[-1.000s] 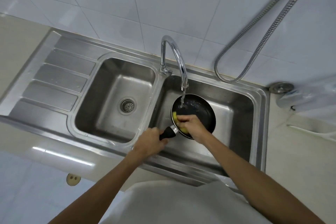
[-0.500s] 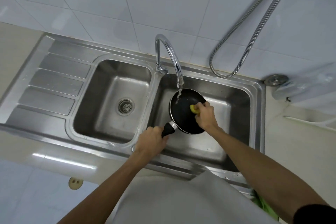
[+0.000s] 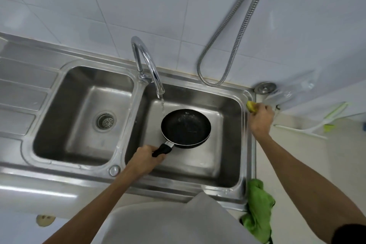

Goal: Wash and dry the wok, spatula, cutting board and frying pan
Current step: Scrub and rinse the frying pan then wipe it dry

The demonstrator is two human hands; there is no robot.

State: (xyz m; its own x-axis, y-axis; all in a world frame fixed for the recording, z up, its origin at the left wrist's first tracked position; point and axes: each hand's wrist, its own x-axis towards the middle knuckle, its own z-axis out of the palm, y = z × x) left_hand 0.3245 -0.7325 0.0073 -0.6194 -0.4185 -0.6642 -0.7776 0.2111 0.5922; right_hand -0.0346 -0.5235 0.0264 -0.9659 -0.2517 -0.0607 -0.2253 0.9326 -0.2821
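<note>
Half a second ago the right hand (image 3: 260, 119) was inside the frying pan (image 3: 186, 127) and was rubbing it with the yellow sponge (image 3: 251, 106). Now this hand has left the pan and is over the right rim of the sink (image 3: 188, 80), well apart from the pan. Its fingers are curled around the sponge, and only a yellow end shows above the knuckles. The left hand (image 3: 147, 157) has not let go: it is closed firmly around the black handle (image 3: 162, 149) and holds the pan in the right basin, with the open side up and nearly level. Whether the pan touches the basin floor or is just above it cannot be told. The tap (image 3: 148, 65) is running, and the thin water stream (image 3: 162, 105) falls at the left edge of the pan, so the inside looks wet and shiny. This probably means that the scrubbing of the pan is finished, and that the sponge is going to be put down beside the sink while the pan is rinsed. The drying is not yet done; a green cloth (image 3: 257, 204) lies on the counter at the near right corner of the sink and could serve for it. The wok, the spatula and the cutting board are not in view.
</note>
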